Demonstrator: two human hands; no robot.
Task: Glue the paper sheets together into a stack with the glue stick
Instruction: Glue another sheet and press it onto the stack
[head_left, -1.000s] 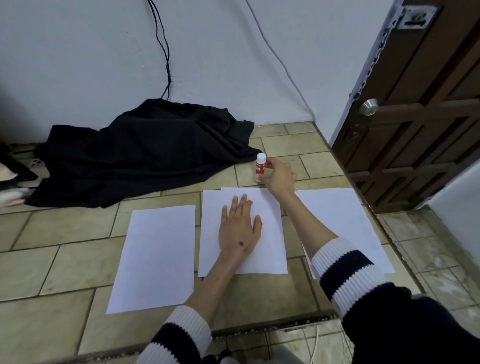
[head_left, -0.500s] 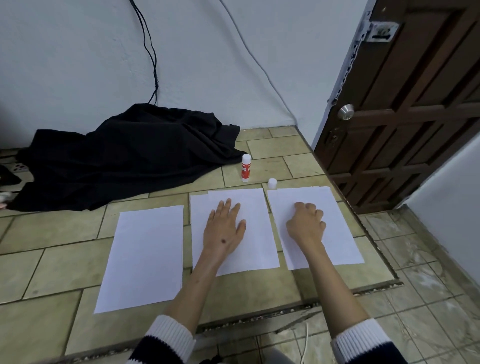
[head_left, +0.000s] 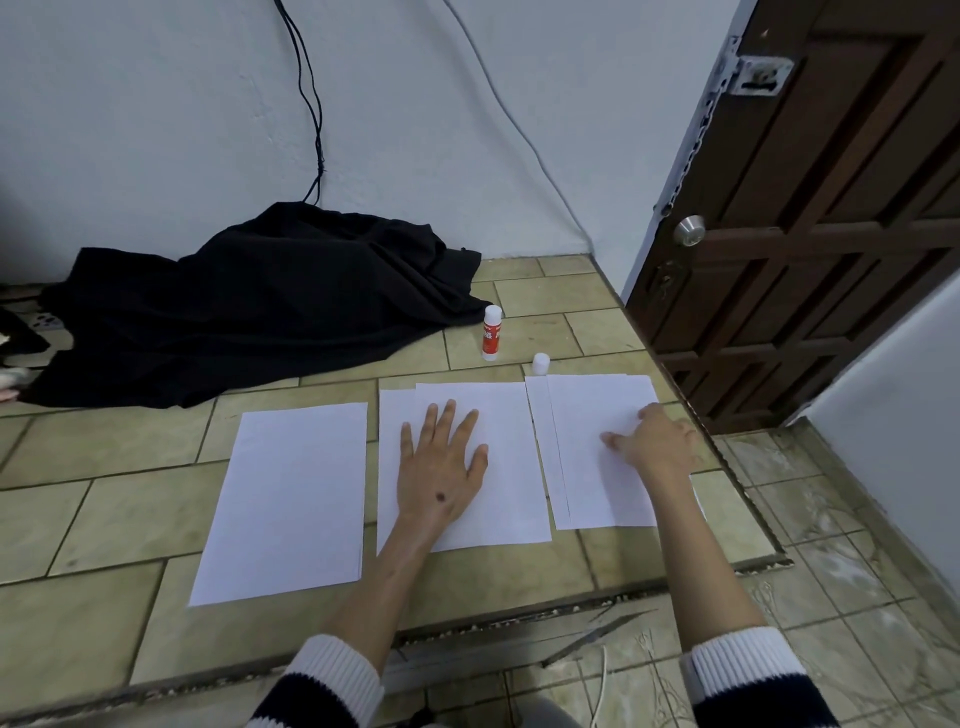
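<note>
a black cloth (head_left: 249, 306) lies by the wall. three paper sheets (head_left: 291, 493) lie side by side on the floor tiles. the left hand (head_left: 441, 467) presses flat, fingers spread, on the middle sheet (head_left: 511, 467); the right hand (head_left: 657, 441) pinches the right sheet (head_left: 592, 415). the glue stick (head_left: 492, 332) stands uncapped beyond them, its cap (head_left: 541, 364) just beside.

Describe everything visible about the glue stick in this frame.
The glue stick is a small cylinder with a red printed label, a white base and a white top end. It stands upright on a floor tile beyond the middle paper pile, close to the edge of the black cloth. Its white cap is off and stands apart to its right. Neither hand touches it. The label text is too small to read.
</note>
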